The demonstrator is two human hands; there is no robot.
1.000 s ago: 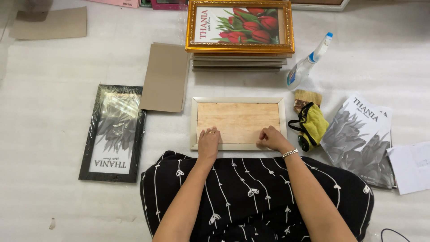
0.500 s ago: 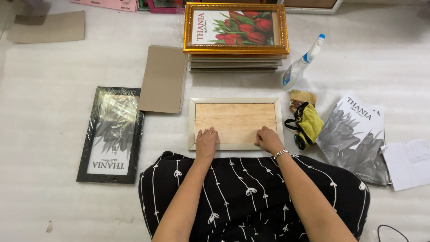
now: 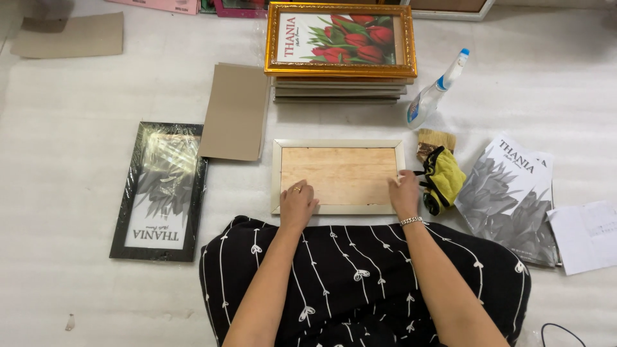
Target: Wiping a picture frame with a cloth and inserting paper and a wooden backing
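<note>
A pale picture frame [image 3: 339,176] lay face down on the white padded floor [image 3: 77,257], directly ahead of the person's lap, its wooden backing board [image 3: 337,175] facing up. The left hand [image 3: 297,204] rested flat, fingers extended, on the backing's near left corner. The right hand [image 3: 404,193] pressed its fingertips against the frame's right edge, gripping nothing. Just right of the frame lay a yellow cloth [image 3: 442,180] and a brush [image 3: 435,139]; beyond them, a spray bottle [image 3: 434,93] and grey floral prints [image 3: 511,199]. A cardboard sheet [image 3: 234,110] and a wrapped black frame [image 3: 159,190] lay to the left; a stack of frames topped by a gold one [image 3: 340,40] stood behind.
</note>
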